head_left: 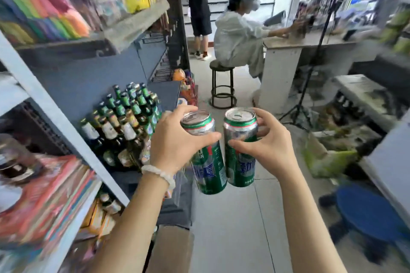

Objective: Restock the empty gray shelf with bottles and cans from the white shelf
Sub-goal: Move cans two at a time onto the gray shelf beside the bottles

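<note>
Two green-and-silver cans sit centre frame, both upright with a slight tilt, tops toward 12 o'clock, bases almost touching: left can (205, 153), right can (240, 146). The left hand (177, 139) wraps its can high up, thumb across the front and fingers round the rim side; the right hand (266, 142) clamps the other can the same way, thumb in front, fingers behind. One can per hand, probably so two go over in a single trip; the high grip leaves the bases free for setting down. A white bead bracelet (158, 173) is on the left wrist.

At 9 o'clock from the cans is the gray shelf (93, 82), its back panel bare higher up, with a packed cluster of green-capped bottles (124, 122) already standing on it, so the restock looks partly done. The cans hang over the aisle floor, just beside that cluster, not yet on any shelf. The likely spot is the free board beside the bottles.

Toward 12 o'clock a seated person in white (239, 37) is at a desk, on a round stool (223, 85); a standing person in black (198, 2) is further back. A blue stool (368, 215) is at 4 o'clock. Edges are motion-blurred
</note>
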